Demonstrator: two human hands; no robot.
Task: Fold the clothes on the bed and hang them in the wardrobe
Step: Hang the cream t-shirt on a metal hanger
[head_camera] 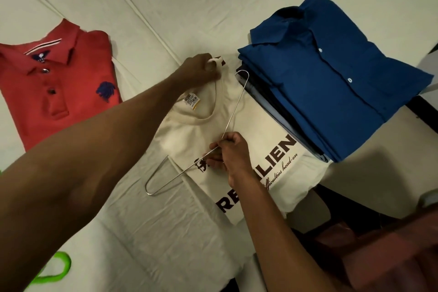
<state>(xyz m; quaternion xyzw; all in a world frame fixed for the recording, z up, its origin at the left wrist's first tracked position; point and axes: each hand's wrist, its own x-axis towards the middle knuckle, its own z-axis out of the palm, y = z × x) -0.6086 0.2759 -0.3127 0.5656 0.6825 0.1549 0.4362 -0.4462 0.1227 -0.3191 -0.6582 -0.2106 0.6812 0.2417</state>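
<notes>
We're hangering the cream tee point(239, 125): left hand point(201, 69) pinches its shoulder, right hand point(227, 152) grips the wire hanger point(233, 114); next, probably feed it through the neck.

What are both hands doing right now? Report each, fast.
Left hand: closed, gripping the cream T-shirt at its collar edge.
Right hand: closed, pinching the wire hanger.

Counted around the cream T-shirt point(237, 140): one wire hanger point(233, 111) upon it, one red polo point(54, 87) to its left, one stack of folded shirts point(331, 92) to its right, two hands.
</notes>
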